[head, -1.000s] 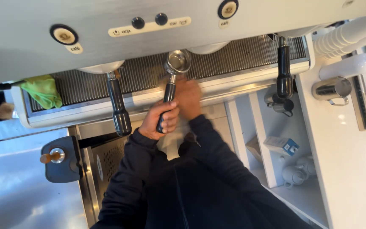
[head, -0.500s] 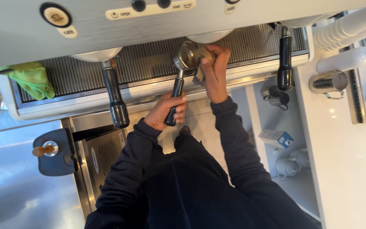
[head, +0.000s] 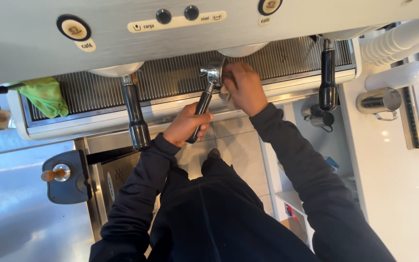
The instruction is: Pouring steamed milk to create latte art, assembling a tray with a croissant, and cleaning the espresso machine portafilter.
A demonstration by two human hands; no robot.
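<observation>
Left hand [head: 186,127] grips black handle of one portafilter [head: 208,87], frame centre. Right hand [head: 242,86] closed on pale cloth [head: 224,93] against its basket. Two more portafilters hang from espresso machine [head: 170,43].

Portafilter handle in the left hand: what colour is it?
Black, below a metal basket; the head view shows the portafilter handle gripped by the left hand.

Bright, even daylight-type light, cool in tone. Strongest glare on the steel counter [head: 10,204] at near left, washed pale blue-white. White worktop [head: 394,174] at right nearly blown out, little surface detail. Machine front panel [head: 219,34] shows a soft sheen, no hard hotspot. Dark sleeves and torso read as near-black, folds barely visible. Soft shadow under the drip tray [head: 180,82] edge. Slight softness overall; straight lines bow at frame edges.
</observation>
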